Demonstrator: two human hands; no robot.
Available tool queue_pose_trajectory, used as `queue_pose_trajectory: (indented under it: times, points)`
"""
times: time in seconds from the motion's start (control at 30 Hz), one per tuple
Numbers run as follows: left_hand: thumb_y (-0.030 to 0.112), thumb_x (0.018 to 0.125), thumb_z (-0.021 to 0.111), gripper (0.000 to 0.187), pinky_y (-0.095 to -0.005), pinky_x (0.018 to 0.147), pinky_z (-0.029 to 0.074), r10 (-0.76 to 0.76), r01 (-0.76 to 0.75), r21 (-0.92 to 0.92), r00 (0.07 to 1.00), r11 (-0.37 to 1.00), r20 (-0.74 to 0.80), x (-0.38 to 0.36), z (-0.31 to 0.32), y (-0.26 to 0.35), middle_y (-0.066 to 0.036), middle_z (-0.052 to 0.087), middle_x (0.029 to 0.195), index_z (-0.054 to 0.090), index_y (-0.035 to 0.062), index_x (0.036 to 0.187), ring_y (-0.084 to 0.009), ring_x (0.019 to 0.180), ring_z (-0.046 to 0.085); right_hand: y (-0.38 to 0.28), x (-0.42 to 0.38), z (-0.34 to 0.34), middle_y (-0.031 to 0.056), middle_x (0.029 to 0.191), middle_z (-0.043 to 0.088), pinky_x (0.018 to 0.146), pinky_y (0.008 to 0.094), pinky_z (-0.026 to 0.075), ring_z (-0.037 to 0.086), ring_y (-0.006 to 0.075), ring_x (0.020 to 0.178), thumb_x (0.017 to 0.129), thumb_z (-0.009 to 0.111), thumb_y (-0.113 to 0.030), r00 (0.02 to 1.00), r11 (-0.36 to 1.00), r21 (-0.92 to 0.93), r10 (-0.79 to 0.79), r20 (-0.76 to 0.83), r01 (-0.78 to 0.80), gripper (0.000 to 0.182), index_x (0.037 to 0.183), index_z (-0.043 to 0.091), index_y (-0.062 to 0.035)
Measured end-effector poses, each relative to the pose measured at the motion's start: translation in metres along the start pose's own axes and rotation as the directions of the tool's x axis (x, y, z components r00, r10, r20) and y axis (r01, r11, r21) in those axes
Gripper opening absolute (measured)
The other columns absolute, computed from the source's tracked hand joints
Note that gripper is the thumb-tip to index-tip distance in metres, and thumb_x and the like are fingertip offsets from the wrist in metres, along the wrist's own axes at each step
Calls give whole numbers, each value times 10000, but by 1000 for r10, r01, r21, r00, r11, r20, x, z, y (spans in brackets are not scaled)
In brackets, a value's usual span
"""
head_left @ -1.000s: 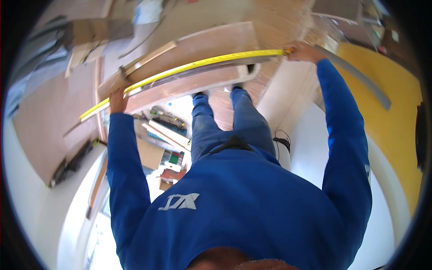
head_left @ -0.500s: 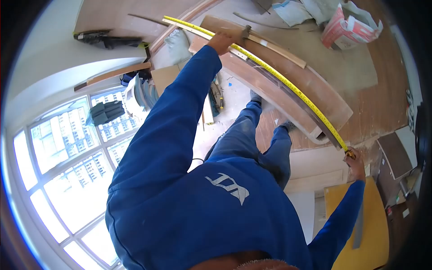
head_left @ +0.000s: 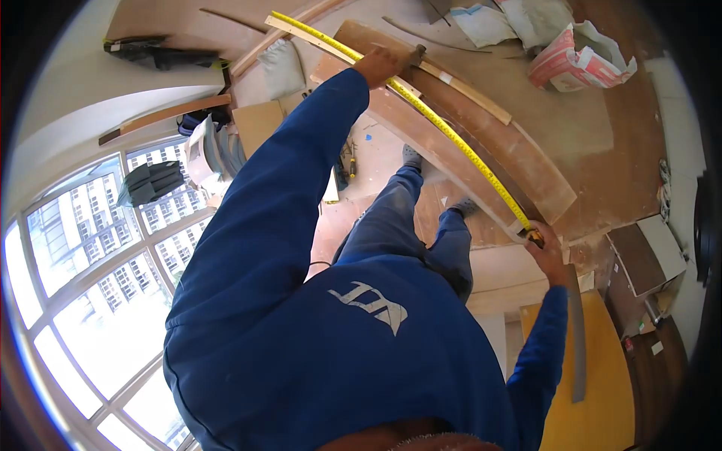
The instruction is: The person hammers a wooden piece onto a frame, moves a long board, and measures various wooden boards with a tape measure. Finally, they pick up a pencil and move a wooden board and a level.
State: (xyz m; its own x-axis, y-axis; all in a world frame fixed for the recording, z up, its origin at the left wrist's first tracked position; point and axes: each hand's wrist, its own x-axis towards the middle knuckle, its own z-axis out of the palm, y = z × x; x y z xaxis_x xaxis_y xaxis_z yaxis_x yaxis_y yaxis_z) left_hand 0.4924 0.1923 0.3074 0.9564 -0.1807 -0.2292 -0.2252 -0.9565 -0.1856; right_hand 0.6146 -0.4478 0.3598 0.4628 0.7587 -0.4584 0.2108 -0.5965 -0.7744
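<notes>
A yellow tape measure blade (head_left: 468,152) stretches diagonally across long wooden boards, its far end beside the tip of a pale wood strip (head_left: 307,36). My left hand (head_left: 378,66) is closed over the blade and the strip; its fingertips are partly hidden. At the blade's lower right end, my right hand (head_left: 547,246) grips the tape measure case (head_left: 535,237), close to the end of the near board (head_left: 436,143). Behind it lies a wider brown board (head_left: 538,169). A hammer (head_left: 416,56) rests near my left hand, beside a narrow wooden batten (head_left: 470,95).
A red and white bag (head_left: 575,64) stands at the upper right. My feet (head_left: 411,156) are just this side of the boards. Windows (head_left: 98,301) fill the left side. A yellow board (head_left: 602,376) and a grey strip (head_left: 577,338) are at the lower right. A screwdriver (head_left: 352,167) lies on the floor.
My right hand has moved left and slightly up with the tape case, and the blade's near end has shifted toward the near board's end. The whole view has shifted slightly.
</notes>
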Motion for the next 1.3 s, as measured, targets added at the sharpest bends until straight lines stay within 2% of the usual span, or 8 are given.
queue_pose_trajectory:
  times: [0.2, 0.33, 0.43, 0.57, 0.67, 0.9, 1.1, 1.3]
  points:
    - [171, 808, 721, 360, -449, 926, 497, -29, 23, -100, 998, 995, -61, -20, 4, 5, -126, 616, 1054, 599, 79, 1134, -331, 1063, 591, -44, 38, 37, 158, 1150, 632, 970, 380, 477, 617, 302, 1091, 809, 730, -159, 997, 998, -20, 63, -36, -64, 490, 1281, 636, -73]
    - [95, 824, 680, 371, -459, 932, 506, -199, 177, -286, 979, 942, -51, -27, -8, 16, -161, 607, 1061, 564, 58, 1175, -375, 1072, 584, -48, 55, 46, 156, 1137, 641, 946, 374, 484, 625, 280, 1059, 816, 725, -205, 990, 992, -6, 129, -53, -129, 475, 1263, 646, -66]
    - [62, 796, 706, 469, -461, 909, 528, -155, 124, -245, 981, 961, -113, -28, -2, 11, -173, 564, 1121, 509, 97, 1221, -386, 1047, 609, -64, 71, 44, 141, 1107, 647, 913, 363, 492, 629, 246, 1023, 817, 727, -226, 958, 952, 107, 284, 33, -286, 485, 1262, 642, -52]
    - [67, 796, 701, 455, -471, 951, 515, -157, 144, -242, 987, 960, -37, -28, -15, 10, -166, 499, 1170, 523, 134, 1209, -393, 1162, 570, -72, 84, 43, 128, 1088, 648, 888, 351, 495, 625, 224, 992, 825, 725, -244, 975, 973, 61, 221, 27, -222, 489, 1263, 638, -44]
    - [73, 804, 694, 401, -473, 957, 517, -85, 44, -301, 989, 953, -124, -31, -10, 6, -165, 513, 1182, 551, 146, 1171, -400, 1183, 561, -81, 83, 38, 129, 1101, 643, 886, 349, 493, 618, 228, 998, 837, 716, -263, 940, 934, 111, 330, 88, -338, 487, 1266, 635, -47]
    - [95, 832, 677, 324, -459, 979, 505, -107, 38, -276, 965, 960, -240, -35, 0, 8, -146, 546, 1206, 574, 142, 1136, -378, 1150, 573, -70, 86, 39, 135, 1129, 637, 911, 350, 487, 614, 236, 1027, 839, 720, -271, 948, 949, 58, 303, 96, -309, 497, 1287, 631, -76]
    - [94, 826, 680, 316, -447, 976, 502, -80, 42, -267, 988, 963, -134, -27, 1, 3, -129, 566, 1158, 574, 105, 1124, -354, 1176, 554, -73, 84, 41, 154, 1156, 648, 916, 358, 492, 631, 255, 1054, 818, 736, -270, 961, 962, 13, 272, 45, -273, 516, 1285, 636, -74]
    - [123, 805, 712, 325, -465, 1121, 380, -96, 46, -222, 971, 974, -219, -34, -9, 14, -129, 567, 1206, 612, 128, 1114, -342, 1216, 522, -78, 81, 45, 166, 1162, 663, 930, 373, 491, 638, 272, 1071, 817, 739, -274, 982, 982, 20, 189, -16, -189, 525, 1282, 637, -53]
